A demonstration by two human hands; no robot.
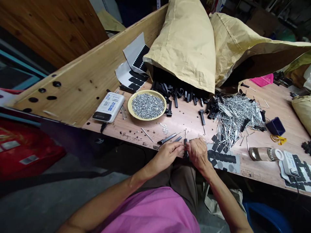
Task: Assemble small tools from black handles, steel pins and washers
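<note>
My right hand is closed round a black plastic part at the table's front edge, with a thin metal pin standing up out of it. Beside it, my left hand has thumb and fingers pinched together against the near side of that part; whatever is between those fingertips is hidden. Just left of the hands lie black plastic parts with pins. A few loose nuts are spread behind them. More small nuts fill a yellow bowl.
A heap of long metal pins lies to the right. Behind, a big paper sack spills black parts. A white box-shaped device sits left, beside a wooden side board. Black adhesive pads and a glass bottle lie right.
</note>
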